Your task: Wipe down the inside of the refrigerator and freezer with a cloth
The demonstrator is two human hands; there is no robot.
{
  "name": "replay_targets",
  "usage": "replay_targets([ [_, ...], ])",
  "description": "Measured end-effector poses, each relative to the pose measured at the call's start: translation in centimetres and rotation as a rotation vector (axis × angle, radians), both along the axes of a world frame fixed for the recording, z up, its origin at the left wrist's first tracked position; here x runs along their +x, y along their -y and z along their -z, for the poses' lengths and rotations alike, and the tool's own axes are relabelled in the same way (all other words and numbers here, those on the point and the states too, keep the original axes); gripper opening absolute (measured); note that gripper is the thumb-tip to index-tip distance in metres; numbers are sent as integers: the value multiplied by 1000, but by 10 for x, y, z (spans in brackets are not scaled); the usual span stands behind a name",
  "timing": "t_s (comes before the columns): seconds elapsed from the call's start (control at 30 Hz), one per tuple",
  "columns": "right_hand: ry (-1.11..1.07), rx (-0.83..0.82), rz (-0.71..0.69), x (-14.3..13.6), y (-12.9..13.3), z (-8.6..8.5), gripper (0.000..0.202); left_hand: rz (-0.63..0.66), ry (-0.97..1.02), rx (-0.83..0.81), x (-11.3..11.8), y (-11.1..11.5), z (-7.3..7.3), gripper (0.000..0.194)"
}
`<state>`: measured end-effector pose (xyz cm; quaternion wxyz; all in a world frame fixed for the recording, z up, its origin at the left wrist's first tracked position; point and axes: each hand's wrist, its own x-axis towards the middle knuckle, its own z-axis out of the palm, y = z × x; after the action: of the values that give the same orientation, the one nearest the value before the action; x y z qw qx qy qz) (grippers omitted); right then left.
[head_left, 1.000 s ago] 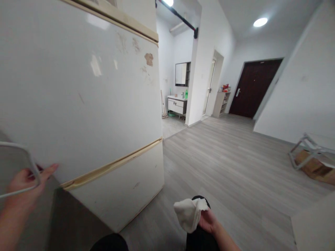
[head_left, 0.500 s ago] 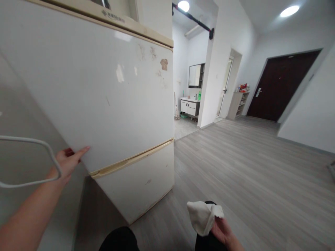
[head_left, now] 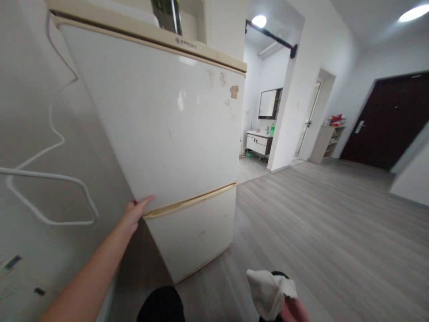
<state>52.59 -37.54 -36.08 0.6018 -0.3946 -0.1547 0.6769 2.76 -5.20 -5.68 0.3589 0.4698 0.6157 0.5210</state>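
Observation:
A white two-door fridge (head_left: 161,116) with yellowed trim and brown stains stands in front of me, both doors closed. My left hand (head_left: 136,212) grips the left edge of its upper door near the lower corner, the thumb on the front face and the other fingers mostly hidden behind the edge. Low at the bottom of the view, my right hand (head_left: 292,309) is closed on a whitish cloth (head_left: 266,288) that hangs bunched over my knee.
A white cable (head_left: 50,172) loops in front of the wall at left. Behind the fridge's right side is a washroom with a vanity (head_left: 257,144). Farther right are a small shelf (head_left: 325,143) and a dark door (head_left: 385,120). My knees are at the bottom.
The view has shifted left, showing more of the fridge top and cable. My left hand now sits closer to the upper door's bottom corner. The cloth remains in my right hand.

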Motion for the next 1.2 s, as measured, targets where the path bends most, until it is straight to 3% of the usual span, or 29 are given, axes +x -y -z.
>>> replay_targets([
  [0.13,-26,50,15,-4,-5,-4,33,-43,-1,46,2,-1,14,72],
  [0.3,-74,42,-10,-6,-7,-15,36,-70,-47,-15,2,7,37,60],
  [0.43,-44,5,-23,-8,-8,-26,37,-174,-140,-15,-3,10,52,77],
  [0.53,-47,-19,-1,-9,-8,-29,38,-113,-126,-1,-8,10,61,81],
  [0.7,-135,18,12,-8,-6,-22,37,-55,-115,14,-15,8,71,69],
  [0.87,-205,108,-9,-5,-4,-11,36,-71,-133,29,-20,0,79,71],
  [1.03,-462,321,-152,-3,-6,-4,25,-138,-150,26,-23,-8,85,70],
  [1.2,-500,307,-166,-2,-8,-4,29,-138,-120,58,-25,-11,91,61],
])
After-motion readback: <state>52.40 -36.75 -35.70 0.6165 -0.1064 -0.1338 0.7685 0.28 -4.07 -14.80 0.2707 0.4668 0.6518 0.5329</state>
